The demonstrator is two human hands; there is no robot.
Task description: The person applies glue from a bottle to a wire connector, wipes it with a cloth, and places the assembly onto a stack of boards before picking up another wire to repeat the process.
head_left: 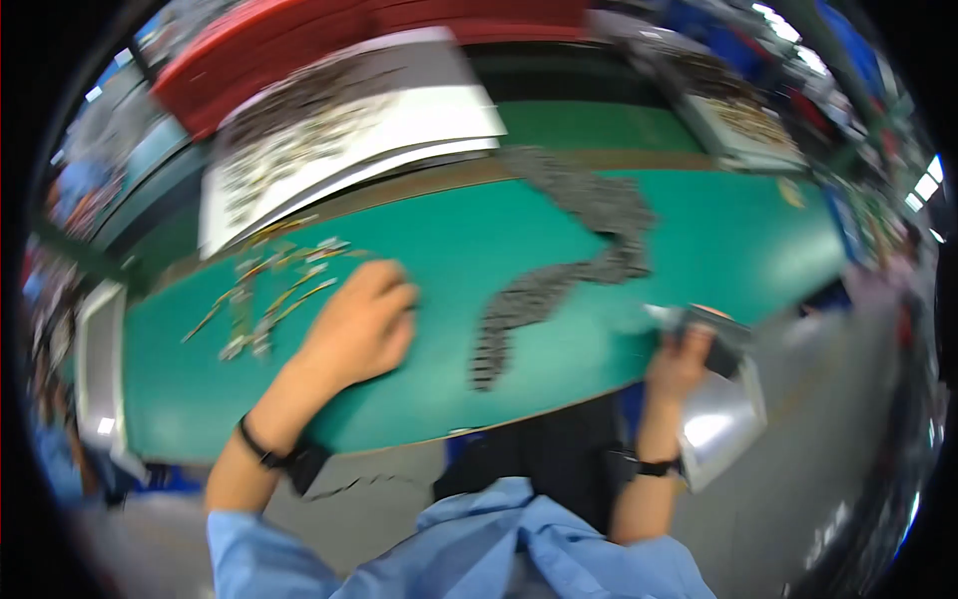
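My left hand [364, 324] is closed, its fingers curled inward over the green table mat. Whatever it may hold is hidden. Right beside it, on its left, lies a loose group of short yellow-and-green wires with whitish ends [264, 314]. At the table's right front edge, my right hand [681, 361] is closed around a dark grey flat piece [723, 327], blurred by motion. Between the hands a long strip of dark grey, ribbed small parts [579, 270] winds across the mat, apart from both hands.
White boards [429, 120] bearing rows of small parts stand at the back left, before a red bin [299, 50]. Another tray of parts [743, 120] is at the back right. A shiny metal box [714, 424] sits below my right hand, beside the table [429, 419].
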